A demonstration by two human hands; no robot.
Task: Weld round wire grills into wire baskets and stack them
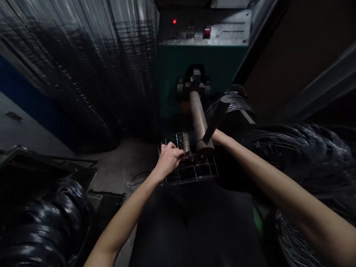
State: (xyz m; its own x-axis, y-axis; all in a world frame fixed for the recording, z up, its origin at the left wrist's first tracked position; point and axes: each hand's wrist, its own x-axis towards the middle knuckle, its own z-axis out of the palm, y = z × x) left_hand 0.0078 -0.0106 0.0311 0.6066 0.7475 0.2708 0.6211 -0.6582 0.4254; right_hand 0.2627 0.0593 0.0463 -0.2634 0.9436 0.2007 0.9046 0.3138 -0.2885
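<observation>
A wire basket (pixel 197 174) of thin metal grid sits in front of my body, under the round metal arm (pixel 199 116) of a green welding machine (pixel 172 78). My left hand (pixel 170 157) is at the basket's left side, fingers curled in and closed on its wires. A shorter metal post (pixel 187 142) rises just right of those fingers. My right hand (pixel 218 135) reaches behind the round arm and a dark slanted bar (pixel 218 118). Only its wrist end shows; its fingers are hidden.
Coiled wire rings (pixel 233 102) hang beside the machine, with more wire coils (pixel 300 141) at right. Tall stacks of wire frames (pixel 83 74) stand at left. A bin holds shiny wire coils (pixel 41 226) at lower left. The machine's panel (pixel 228 31) has a lit red lamp.
</observation>
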